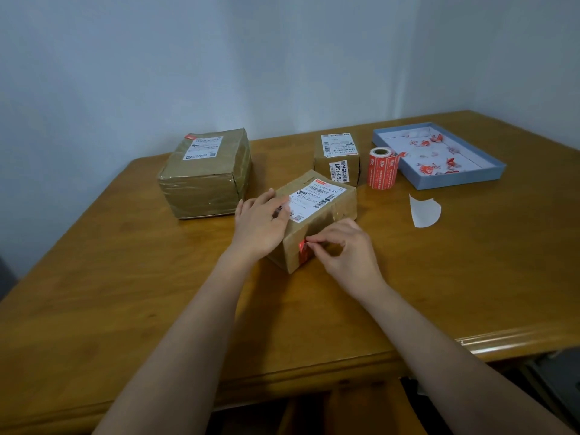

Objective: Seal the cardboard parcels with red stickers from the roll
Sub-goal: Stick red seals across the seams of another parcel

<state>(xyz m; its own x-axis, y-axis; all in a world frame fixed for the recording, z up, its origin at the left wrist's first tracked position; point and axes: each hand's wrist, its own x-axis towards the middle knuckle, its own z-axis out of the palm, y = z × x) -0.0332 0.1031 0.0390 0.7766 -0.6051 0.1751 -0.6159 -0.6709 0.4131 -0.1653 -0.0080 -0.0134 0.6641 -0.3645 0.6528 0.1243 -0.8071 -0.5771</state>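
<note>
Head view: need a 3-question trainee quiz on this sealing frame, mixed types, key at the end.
1. True or false: the sticker roll lies inside the blue tray.
2. Multiple choice: the right hand works a red sticker on which parcel? A) large parcel at the left B) near parcel under the left hand C) far parcel beside the roll
3. Fill in: the loose white backing paper lies on the ____, between the tray and the near edge.

Key: 1 false, it stands upright on the table left of the tray. 2 B. 3 table.
</note>
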